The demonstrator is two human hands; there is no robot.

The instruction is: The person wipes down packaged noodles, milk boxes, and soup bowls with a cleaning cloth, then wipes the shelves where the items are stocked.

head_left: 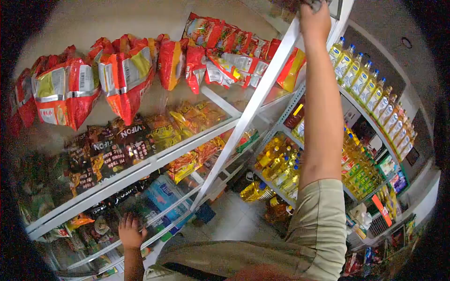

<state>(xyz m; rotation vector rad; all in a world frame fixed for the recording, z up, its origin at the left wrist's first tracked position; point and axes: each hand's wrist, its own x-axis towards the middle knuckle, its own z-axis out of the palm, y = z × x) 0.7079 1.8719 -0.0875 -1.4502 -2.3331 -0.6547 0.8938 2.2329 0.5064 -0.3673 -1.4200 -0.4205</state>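
At the top edge, my right hand point(317, 22) is raised on an outstretched arm at the white frame point(243, 122) of a glass case. Its fingers are closed round what looks like a crumpled grey cloth point(315, 4), partly cut off by the view. Low on the left, my left hand point(131, 232) has its fingers spread and holds nothing; it lies against or just over the case's lower glass. Inside the case are red noodle packs point(126, 77), black VIFON packs point(110, 150) and yellow-orange packs point(187, 126).
On the right, shelves carry a row of blue-capped bottles point(358, 77) above yellow oil bottles point(354, 161). More oil bottles point(257, 192) stand on the tiled floor point(232, 218). Blue packs point(166, 199) lie low in the case.
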